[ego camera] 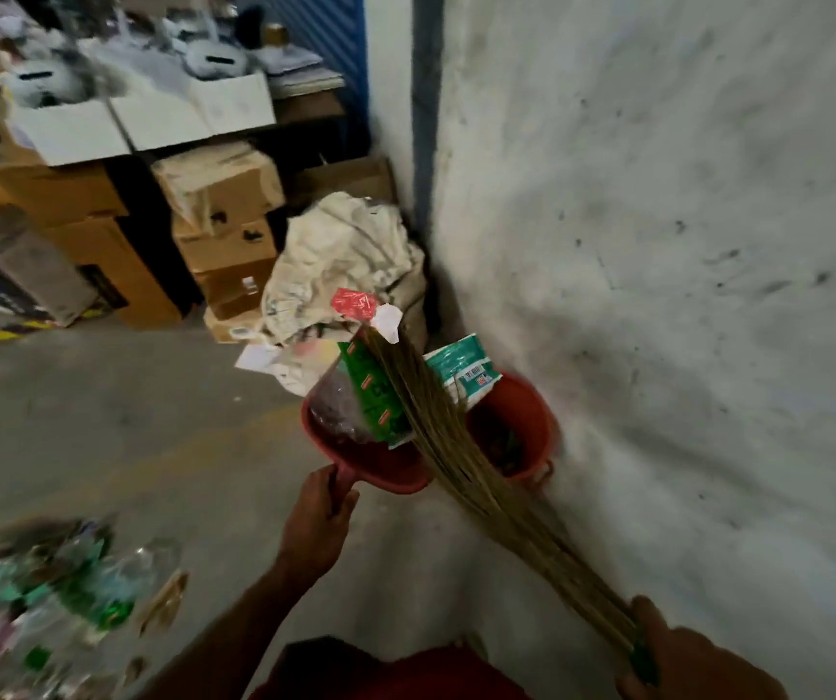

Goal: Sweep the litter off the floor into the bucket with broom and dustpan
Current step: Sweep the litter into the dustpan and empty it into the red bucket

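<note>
2 hands work here, and much litter [47, 598] waits on the floor [163, 406] at the far left, well apart from the bucket. To empty the load well, I think the dustpan [380, 464] must tip slowly over the bucket's mouth while the bristles press the wrappers [373, 396], so nothing slides back to the floor. The left hand [317, 522] has its fingers curled tight around the dustpan handle and holds the pan just beside the bucket rim. The broom [461, 457] lies slanted across the wrappers, holding them down. The bucket [522, 437] stands in the corner against the wall [658, 245], a packet [464, 368] at its far edge. The right hand [668, 659] clenches the broom's lower end.
</note>
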The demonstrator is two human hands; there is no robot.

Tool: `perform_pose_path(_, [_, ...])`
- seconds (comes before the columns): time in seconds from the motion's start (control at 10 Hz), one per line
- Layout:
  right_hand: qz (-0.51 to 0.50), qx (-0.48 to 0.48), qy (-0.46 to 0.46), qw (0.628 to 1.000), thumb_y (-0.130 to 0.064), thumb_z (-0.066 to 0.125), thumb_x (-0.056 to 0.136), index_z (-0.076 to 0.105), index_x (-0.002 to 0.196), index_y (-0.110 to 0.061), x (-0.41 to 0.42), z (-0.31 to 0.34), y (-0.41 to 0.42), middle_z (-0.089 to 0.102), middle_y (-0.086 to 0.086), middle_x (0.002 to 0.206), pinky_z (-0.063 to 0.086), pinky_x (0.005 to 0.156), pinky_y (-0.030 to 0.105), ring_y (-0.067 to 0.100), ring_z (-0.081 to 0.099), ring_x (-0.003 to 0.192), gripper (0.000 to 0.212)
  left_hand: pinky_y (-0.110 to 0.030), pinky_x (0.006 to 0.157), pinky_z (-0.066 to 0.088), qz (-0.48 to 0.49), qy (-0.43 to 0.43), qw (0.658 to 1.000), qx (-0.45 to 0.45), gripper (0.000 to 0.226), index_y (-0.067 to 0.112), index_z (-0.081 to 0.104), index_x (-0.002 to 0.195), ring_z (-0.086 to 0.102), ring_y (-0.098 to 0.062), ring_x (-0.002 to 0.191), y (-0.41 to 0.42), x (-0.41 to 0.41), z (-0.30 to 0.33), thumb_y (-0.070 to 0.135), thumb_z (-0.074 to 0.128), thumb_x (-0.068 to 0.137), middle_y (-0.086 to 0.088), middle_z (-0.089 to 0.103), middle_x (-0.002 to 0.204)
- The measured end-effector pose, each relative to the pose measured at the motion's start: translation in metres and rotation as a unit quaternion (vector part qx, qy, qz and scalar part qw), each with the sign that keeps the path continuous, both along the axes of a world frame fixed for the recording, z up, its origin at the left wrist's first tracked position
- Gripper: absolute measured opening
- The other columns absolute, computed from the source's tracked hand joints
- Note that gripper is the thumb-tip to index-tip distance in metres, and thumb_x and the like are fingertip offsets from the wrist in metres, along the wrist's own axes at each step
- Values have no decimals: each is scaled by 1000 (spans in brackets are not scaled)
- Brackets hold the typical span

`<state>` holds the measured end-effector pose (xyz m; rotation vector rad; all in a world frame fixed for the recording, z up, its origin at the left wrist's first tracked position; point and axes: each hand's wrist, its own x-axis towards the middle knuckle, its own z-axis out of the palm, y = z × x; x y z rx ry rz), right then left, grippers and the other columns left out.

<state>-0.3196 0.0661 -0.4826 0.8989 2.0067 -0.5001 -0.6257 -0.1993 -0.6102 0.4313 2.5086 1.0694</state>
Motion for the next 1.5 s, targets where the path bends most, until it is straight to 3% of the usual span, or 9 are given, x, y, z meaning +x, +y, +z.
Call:
perform_pose_path(0.2, [-72,4,49,996,-48,37,102,-3,153,-13,-2,55,24,36,5,152,34,106,22,17,41,137,74,-37,83,50,-83,-44,996,2,31,25,52,121,59,-11,94,105,-2,-12,29,60,91,8,56,110])
perform_pose_path(0.5, [-13,147,56,987,-54,37,98,-1,157,-17,-26,20,54,46,1,148,43,102,26,15,53,128,79,-35,81,53,-188,-141,970,-68,35,29,57,113,63,-14,92,194,-51,-102,45,53,83,5,62,105])
perform_pose_path(0.7, [-125,111,47,985,-53,45,93,12,154,-31,-74,-4,69,46,-12,143,40,96,16,7,53,124,73,-45,74,59,-248,-217,941,-80,41,33,58,105,68,-21,85,242,-96,-181,58,50,73,-1,68,99])
perform_pose_path(0.8, [-132,96,14,986,-45,43,96,37,136,-24,-97,-28,73,57,-5,113,44,80,20,12,60,107,45,-49,71,58,-267,-252,924,-109,35,28,60,99,68,-38,90,260,-114,-215,50,54,72,-12,68,95])
perform_pose_path(1.1, [-135,113,12,984,-34,55,90,53,114,-24,-183,-98,132,51,-8,78,38,60,24,14,64,80,26,-18,74,34,-357,-198,895,-182,21,14,59,116,52,-20,100,339,-151,-153,10,49,98,-6,54,109])
perform_pose_path(1.2, [-137,117,1,984,-29,56,92,50,117,-20,-203,-135,153,64,0,101,39,65,24,19,66,92,27,-32,89,45,-404,-220,861,-219,43,3,65,120,59,-26,107,372,-163,-168,28,65,86,-8,62,114])
perform_pose_path(1.3, [-142,119,-9,983,-27,55,93,49,117,-17,-210,-161,166,64,5,113,37,68,25,22,65,101,26,-32,79,48,-437,-196,829,-288,51,3,67,113,61,-28,95,392,-173,-192,39,71,76,-14,65,104])
perform_pose_path(1.4, [-178,132,7,975,-34,59,89,50,108,-18,-197,-169,162,61,2,96,41,66,27,22,63,85,27,-28,62,46,-434,-109,827,-341,18,5,63,98,61,-26,88,395,-171,-195,20,58,90,-13,63,100])
perform_pose_path(1.5, [-178,155,40,971,-44,62,83,53,116,-17,-170,-164,147,57,-4,79,49,58,27,15,59,66,43,-32,71,52,-434,-21,819,-375,26,8,65,109,64,-28,99,390,-161,-173,22,62,87,-10,64,108])
